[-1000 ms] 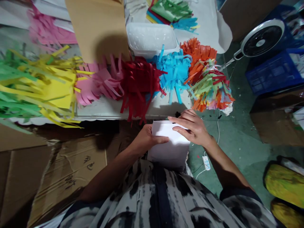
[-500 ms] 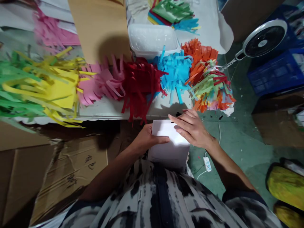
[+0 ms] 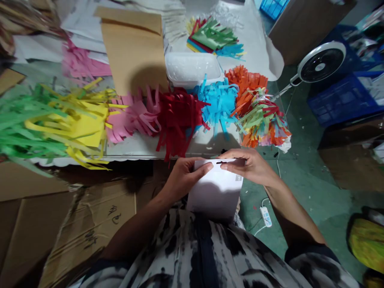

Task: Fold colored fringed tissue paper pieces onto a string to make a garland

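Observation:
A white cardboard piece (image 3: 214, 192), flat-faced and roughly rectangular, is held upright in front of my body, below the table's front edge. It has a short dark slit or mark near its top edge and a small grey square at the upper right. My left hand (image 3: 183, 178) grips its upper left corner, thumb on the near face and fingers behind. My right hand (image 3: 253, 168) pinches the upper right edge, thumb beside the dark mark. Whether the piece is a box or a stack, I cannot tell. Fringed paper bundles lie just beyond: dark red (image 3: 180, 114), light blue (image 3: 217, 98) and a multicolored one (image 3: 265, 120).
Yellow fringe (image 3: 87, 124), green fringe (image 3: 33, 116) and pink fringe (image 3: 126, 116) line the table's left front. Behind stand a brown paper sheet (image 3: 132, 48) and a white plastic tray (image 3: 193, 68). A fan (image 3: 321, 67) is at the right; a power strip (image 3: 265, 217) lies on the floor.
My right hand has gone from open over the cardboard to pinching its top right edge. My left thumb has moved up near the top edge. The view has shifted slightly.

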Tool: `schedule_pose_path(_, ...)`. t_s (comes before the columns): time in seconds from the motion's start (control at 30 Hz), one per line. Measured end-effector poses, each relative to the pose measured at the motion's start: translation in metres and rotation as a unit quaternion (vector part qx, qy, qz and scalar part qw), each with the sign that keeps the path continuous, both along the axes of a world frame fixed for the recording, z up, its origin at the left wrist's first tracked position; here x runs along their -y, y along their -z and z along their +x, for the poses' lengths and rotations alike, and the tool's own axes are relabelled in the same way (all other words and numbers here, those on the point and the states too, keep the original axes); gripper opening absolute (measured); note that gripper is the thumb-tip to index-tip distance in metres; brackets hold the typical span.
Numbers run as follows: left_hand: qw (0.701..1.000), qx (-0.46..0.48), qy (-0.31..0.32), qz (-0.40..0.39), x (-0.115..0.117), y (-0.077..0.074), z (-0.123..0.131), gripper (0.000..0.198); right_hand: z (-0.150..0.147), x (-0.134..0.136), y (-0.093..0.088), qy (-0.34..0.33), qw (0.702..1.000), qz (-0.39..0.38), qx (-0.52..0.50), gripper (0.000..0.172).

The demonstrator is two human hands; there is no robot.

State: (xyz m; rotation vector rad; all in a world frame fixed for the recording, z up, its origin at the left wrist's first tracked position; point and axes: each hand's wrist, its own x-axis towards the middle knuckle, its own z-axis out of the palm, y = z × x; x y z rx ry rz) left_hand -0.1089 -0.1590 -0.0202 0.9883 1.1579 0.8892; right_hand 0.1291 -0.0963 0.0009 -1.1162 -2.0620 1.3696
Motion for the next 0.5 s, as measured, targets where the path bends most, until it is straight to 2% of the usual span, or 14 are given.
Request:
schedule_pose_path(0.1, 1.0, -0.017, 0.001, 0.022, -0.001, -0.003, -0.006, 0.036, 0.003, -0.002, -0.001, 0.021, 0.998, -0.057, -0.002, 0.026)
schedule_pose_path(0.2, 0.999, 0.036, 0.019, 0.009, -0.002, -0.004, -0.019, 0.04, 0.004, -0.003, -0.005, 0.035, 0.996, -0.083, -0.01, 0.034)
schedule_pose_path(0.27, 0.997, 0.067, 0.042, 0.003, -0.006, -0.009, -0.03, 0.044, 0.003, -0.004, -0.011, 0.033, 0.995, -0.089, -0.029, 0.033)
schedule_pose_path(0.37, 0.993, 0.084, 0.074, 0.025, -0.021, -0.026, -0.048, 0.048, -0.002, -0.012, -0.023, 0.027, 0.998, -0.048, -0.032, 0.029)
schedule_pose_path(0.43, 0.99, 0.105, 0.082, 0.048, -0.036, -0.042, -0.058, 0.051, -0.01, -0.026, -0.033, 0.061, 0.998, -0.002, -0.034, 0.026)
schedule_pose_path(0.5, 0.984, 0.133, 0.087, 0.075, -0.053, -0.059, -0.069, 0.057, -0.022, -0.047, -0.044, 0.113, 0.992, 0.017, -0.056, 0.031)
